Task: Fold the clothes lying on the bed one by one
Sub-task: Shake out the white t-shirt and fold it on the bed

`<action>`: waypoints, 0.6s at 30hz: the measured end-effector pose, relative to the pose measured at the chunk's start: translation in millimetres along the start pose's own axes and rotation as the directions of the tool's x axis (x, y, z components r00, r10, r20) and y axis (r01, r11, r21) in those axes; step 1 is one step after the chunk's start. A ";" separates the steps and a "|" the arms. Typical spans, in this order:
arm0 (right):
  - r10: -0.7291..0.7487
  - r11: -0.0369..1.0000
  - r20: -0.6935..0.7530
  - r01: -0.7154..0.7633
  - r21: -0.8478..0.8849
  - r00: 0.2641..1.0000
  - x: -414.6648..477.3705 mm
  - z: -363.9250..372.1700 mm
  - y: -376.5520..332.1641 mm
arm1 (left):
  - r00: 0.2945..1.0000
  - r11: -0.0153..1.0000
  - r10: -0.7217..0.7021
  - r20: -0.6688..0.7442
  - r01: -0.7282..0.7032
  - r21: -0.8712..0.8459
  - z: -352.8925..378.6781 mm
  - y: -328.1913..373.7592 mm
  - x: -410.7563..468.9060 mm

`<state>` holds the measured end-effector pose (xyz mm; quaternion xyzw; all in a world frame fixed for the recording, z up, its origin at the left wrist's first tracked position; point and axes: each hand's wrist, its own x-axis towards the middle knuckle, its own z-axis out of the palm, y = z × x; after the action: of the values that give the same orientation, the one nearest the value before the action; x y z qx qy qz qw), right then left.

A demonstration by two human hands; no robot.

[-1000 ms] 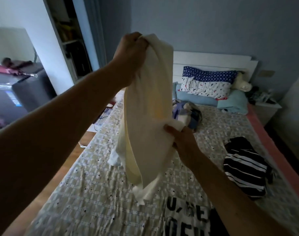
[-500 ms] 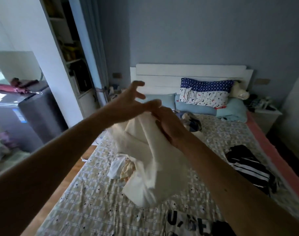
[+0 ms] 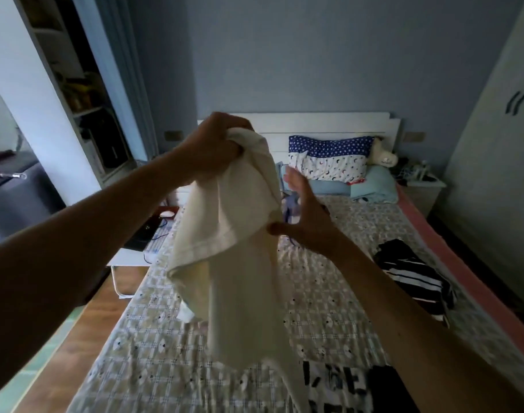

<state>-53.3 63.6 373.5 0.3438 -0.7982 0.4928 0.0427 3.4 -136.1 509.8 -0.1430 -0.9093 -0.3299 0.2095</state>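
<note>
Half a second back we had both hands meeting at the top of the cloth, left fingers splayed, with the cloth bunched low over the bed. Now the left hand (image 3: 213, 150) is up higher and clenched round the top of the cream garment (image 3: 237, 248), and the right hand (image 3: 305, 219) has come off the top and sits lower, to the right of the cloth.

Left fingers: fully curled, a fistful of fabric bunched inside. Right fingers (image 3: 293, 183): straight and slightly spread, pointing up, palm facing the cloth. The thumb tip touches the garment's right edge (we can't tell whether it pinches anything).

The garment hangs free from the left fist in the middle of the view, above the bed (image 3: 153, 347), with its lower end trailing toward the near edge.

On the bed there is a striped garment (image 3: 413, 275) to the right and a lettered garment (image 3: 341, 386) at the near edge. A starry pillow (image 3: 329, 156) is at the far end.
</note>
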 end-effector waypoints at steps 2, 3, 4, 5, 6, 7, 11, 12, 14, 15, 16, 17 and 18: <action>0.154 0.988 0.236 -0.153 -0.025 0.959 -12.1 30.3 12.9 | 0.998 1.000 0.023 0.060 -0.022 -0.017 -13.5 8.6 -0.1; 0.187 0.982 0.252 -0.175 -0.067 0.949 -14.1 45.0 21.0 | 0.997 0.999 0.032 0.066 -0.032 -0.003 -21.7 9.3 0.0; 0.193 0.979 0.239 -0.172 -0.105 0.952 -15.4 56.7 28.5 | 0.998 0.999 0.038 0.058 -0.039 0.019 -31.2 9.0 -0.4; 0.201 0.977 0.222 -0.180 -0.111 0.954 -16.2 66.6 31.9 | 0.999 0.998 0.033 0.033 -0.034 0.049 -41.9 4.7 -0.5; 0.229 0.973 0.213 -0.220 -0.064 0.950 -13.3 74.2 41.2 | 1.000 0.997 0.014 0.000 -0.014 0.079 -53.4 -0.6 -2.1; 0.277 0.958 0.218 -0.287 0.017 0.936 -12.1 77.3 39.6 | 0.999 0.994 -0.016 -0.036 0.020 0.111 -64.5 -8.6 -4.4; 0.468 0.749 0.174 -0.493 0.443 0.867 -2.4 69.2 -4.5 | 0.976 0.934 -0.128 -0.175 0.178 0.309 -99.9 -68.4 -18.8; 0.475 0.699 0.173 -0.490 0.521 0.863 4.3 65.2 -15.2 | 0.965 0.865 -0.190 -0.179 0.250 0.434 -102.6 -84.6 -25.9; 0.468 0.619 0.178 -0.465 0.633 0.866 17.6 55.6 -35.8 | 0.944 0.704 -0.293 -0.154 0.322 0.633 -92.7 -109.2 -47.8; 0.462 0.580 0.177 -0.447 0.681 0.869 25.4 52.9 -47.9 | 0.944 0.711 -0.293 -0.153 0.322 0.625 -80.6 -115.2 -58.5; 0.457 0.549 0.173 -0.430 0.717 0.872 31.9 52.3 -59.6 | 0.955 0.786 -0.261 -0.142 0.296 0.543 -66.3 -115.7 -70.0; 0.454 0.524 0.186 -0.431 0.735 0.871 37.4 53.3 -70.4 | 0.965 0.885 -0.226 -0.132 0.260 0.386 -52.4 -112.1 -81.9; 0.457 0.503 0.202 -0.438 0.745 0.867 42.3 57.0 -79.9 | 0.968 0.956 -0.217 -0.126 0.237 0.175 -39.3 -105.0 -94.8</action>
<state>-22.7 -26.5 422.2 0.1049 -0.5698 0.7825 -0.2283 55.4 -251.4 435.3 0.0006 -0.9346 -0.2711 0.2304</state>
